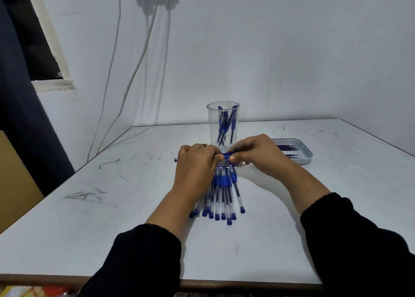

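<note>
Both hands meet mid-table, left hand (197,162) and right hand (253,154) each pinching one blue pen (225,155) held sideways between them; it's right above the pen pile (221,191); clear cup (223,122) just behind, tray (298,154) off right.

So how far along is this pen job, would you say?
Early on, it seems. Done: a few blue pens stand in the clear cup. In hand: the left hand and right hand grip a single pen between them. Left: a pile of pens lies on the table beneath, and thin refills lie in the tray.
</note>
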A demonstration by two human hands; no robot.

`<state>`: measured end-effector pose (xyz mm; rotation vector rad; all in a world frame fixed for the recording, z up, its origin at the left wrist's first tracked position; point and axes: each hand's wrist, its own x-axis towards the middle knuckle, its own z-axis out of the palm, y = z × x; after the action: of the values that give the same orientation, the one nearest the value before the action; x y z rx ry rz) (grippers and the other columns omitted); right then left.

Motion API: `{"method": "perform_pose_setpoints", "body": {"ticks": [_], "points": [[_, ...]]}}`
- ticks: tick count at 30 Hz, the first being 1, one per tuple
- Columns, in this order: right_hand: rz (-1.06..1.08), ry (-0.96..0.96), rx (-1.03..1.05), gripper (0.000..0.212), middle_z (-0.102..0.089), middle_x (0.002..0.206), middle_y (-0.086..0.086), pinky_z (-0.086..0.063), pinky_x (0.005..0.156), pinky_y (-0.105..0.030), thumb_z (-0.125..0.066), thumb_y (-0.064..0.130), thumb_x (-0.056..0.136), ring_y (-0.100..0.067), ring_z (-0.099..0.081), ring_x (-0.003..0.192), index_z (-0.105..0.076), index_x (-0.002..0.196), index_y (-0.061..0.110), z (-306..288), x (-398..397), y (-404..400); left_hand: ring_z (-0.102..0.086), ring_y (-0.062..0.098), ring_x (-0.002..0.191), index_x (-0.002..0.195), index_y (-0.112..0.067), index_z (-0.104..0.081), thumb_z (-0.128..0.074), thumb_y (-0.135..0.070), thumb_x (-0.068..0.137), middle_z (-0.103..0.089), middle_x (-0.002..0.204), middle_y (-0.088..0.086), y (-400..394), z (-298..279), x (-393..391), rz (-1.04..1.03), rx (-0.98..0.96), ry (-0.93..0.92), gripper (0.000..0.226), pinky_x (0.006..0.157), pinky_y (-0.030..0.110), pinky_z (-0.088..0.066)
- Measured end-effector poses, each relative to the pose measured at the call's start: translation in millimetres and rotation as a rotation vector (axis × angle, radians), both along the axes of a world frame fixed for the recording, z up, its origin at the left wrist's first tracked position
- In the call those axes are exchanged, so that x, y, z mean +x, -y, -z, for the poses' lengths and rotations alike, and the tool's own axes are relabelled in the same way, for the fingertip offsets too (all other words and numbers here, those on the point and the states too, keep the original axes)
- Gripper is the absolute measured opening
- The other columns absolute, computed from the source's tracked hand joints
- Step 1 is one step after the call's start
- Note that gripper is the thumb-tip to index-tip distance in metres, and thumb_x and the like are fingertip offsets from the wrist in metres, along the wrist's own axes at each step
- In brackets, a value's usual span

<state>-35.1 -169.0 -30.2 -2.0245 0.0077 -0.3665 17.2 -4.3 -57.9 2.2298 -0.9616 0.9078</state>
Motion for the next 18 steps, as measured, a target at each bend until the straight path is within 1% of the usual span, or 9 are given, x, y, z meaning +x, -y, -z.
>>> {"method": "perform_pose_setpoints", "body": {"ticks": [3, 6, 8, 11, 14, 16, 18], "points": [[-0.006, 0.008, -0.027, 0.019, -0.073, 0.068, 0.005, -0.049, 0.066, -0.020, -0.077, 0.002, 0.075, -0.004, -0.066, 0.066, -0.075, 0.080, 0.020, 0, 0, -1, -0.054, 0.017, 0.081, 0.094, -0.018, -0.069, -0.055, -0.026, 0.094, -0.066, 0.080, -0.002, -1, -1, 0, 0.000, -0.001, -0.009, 0.017, 0.080, 0.029, -0.023], [-0.013, 0.006, 0.000, 0.019, -0.073, 0.072, 0.004, -0.054, 0.072, -0.024, -0.077, 0.002, 0.075, -0.006, -0.068, 0.070, -0.075, 0.081, 0.020, 0, -1, 0, -0.055, 0.018, 0.079, 0.093, -0.019, -0.070, -0.058, -0.025, 0.092, -0.066, 0.078, -0.003, 0, 1, 1, 0.011, -0.003, 0.009, 0.013, 0.078, 0.029, -0.023], [-0.013, 0.022, 0.088, 0.020, -0.073, 0.076, 0.003, -0.053, 0.070, -0.022, -0.077, 0.002, 0.076, -0.006, -0.068, 0.071, -0.073, 0.087, 0.018, -1, -1, -1, -0.055, 0.018, 0.079, 0.093, -0.019, -0.069, -0.059, -0.024, 0.092, -0.067, 0.079, -0.005, 1, 1, 3, 0.009, -0.022, 0.035, 0.011, 0.078, 0.028, -0.022], [-0.006, 0.083, 0.346, 0.020, -0.072, 0.080, -0.004, -0.054, 0.066, -0.022, -0.074, -0.001, 0.078, -0.014, -0.069, 0.074, -0.068, 0.092, 0.013, -2, -2, -3, -0.056, 0.019, 0.082, 0.098, -0.019, -0.067, -0.061, -0.024, 0.091, -0.067, 0.084, -0.005, 0, -2, 8, -0.012, -0.048, 0.069, 0.011, 0.081, 0.029, -0.023], [0.055, 0.238, 0.555, 0.016, -0.073, 0.081, -0.005, -0.056, 0.067, -0.026, -0.068, -0.002, 0.083, -0.017, -0.070, 0.074, -0.065, 0.092, 0.011, -8, 1, -3, -0.058, 0.023, 0.087, 0.109, -0.018, -0.066, -0.067, -0.025, 0.087, -0.069, 0.090, -0.003, -1, -3, 18, -0.078, -0.065, 0.071, 0.023, 0.084, 0.036, -0.030], [0.132, 0.398, 0.636, 0.019, -0.073, 0.088, -0.007, -0.057, 0.068, -0.025, -0.065, -0.003, 0.085, -0.018, -0.071, 0.079, -0.065, 0.095, 0.013, -17, 3, 1, -0.055, 0.022, 0.095, 0.117, -0.018, -0.063, -0.065, -0.026, 0.088, -0.068, 0.096, -0.004, -2, -7, 25, -0.115, -0.102, 0.007, 0.030, 0.087, 0.035, -0.028], [0.229, 0.547, 0.646, 0.021, -0.071, 0.095, -0.010, -0.055, 0.069, -0.024, -0.064, -0.002, 0.086, -0.020, -0.070, 0.085, -0.065, 0.095, 0.017, -34, 6, 5, -0.051, 0.021, 0.103, 0.123, -0.019, -0.059, -0.061, -0.030, 0.091, -0.066, 0.103, -0.005, -2, -16, 33, -0.156, -0.132, -0.075, 0.034, 0.089, 0.032, -0.024]]}}
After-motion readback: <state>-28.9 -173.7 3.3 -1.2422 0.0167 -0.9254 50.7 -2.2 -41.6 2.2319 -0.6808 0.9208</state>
